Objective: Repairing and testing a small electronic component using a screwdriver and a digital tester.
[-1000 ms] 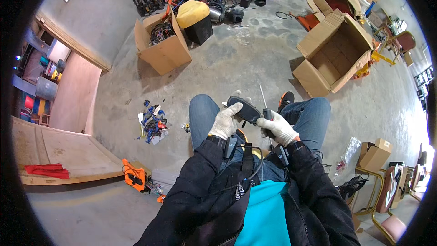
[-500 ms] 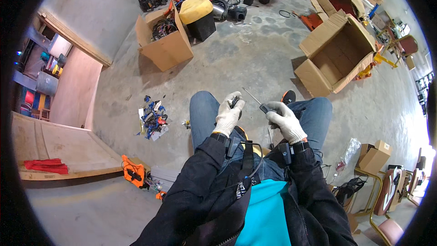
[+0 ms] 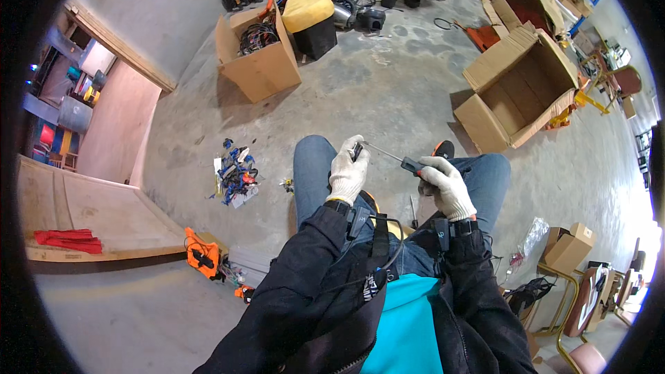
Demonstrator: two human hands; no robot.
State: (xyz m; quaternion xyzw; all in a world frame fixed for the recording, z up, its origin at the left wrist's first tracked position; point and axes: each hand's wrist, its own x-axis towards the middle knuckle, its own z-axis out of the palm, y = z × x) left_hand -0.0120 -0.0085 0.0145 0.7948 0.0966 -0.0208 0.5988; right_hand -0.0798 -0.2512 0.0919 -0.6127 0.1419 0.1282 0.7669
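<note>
Mid-frame, the left hand (image 3: pixel 347 170) gripped a dark part (image 3: pixel 357 150), mostly hidden; the right hand (image 3: pixel 447 188) clasped a screwdriver (image 3: pixel 411 165).

A screwdriver (image 3: pixel 409 163) with a dark, red-marked handle (image 3: pixel 413 165) and thin metal shaft (image 3: pixel 382 150) is held aslant, tip (image 3: pixel 366 143) leftward, near a small dark object (image 3: pixel 357 151) (mostly hidden, its shape unclear).

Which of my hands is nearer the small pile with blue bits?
Left. The left hand is to the right of the pile; the right hand, holding a screwdriver, is farther right.
</note>
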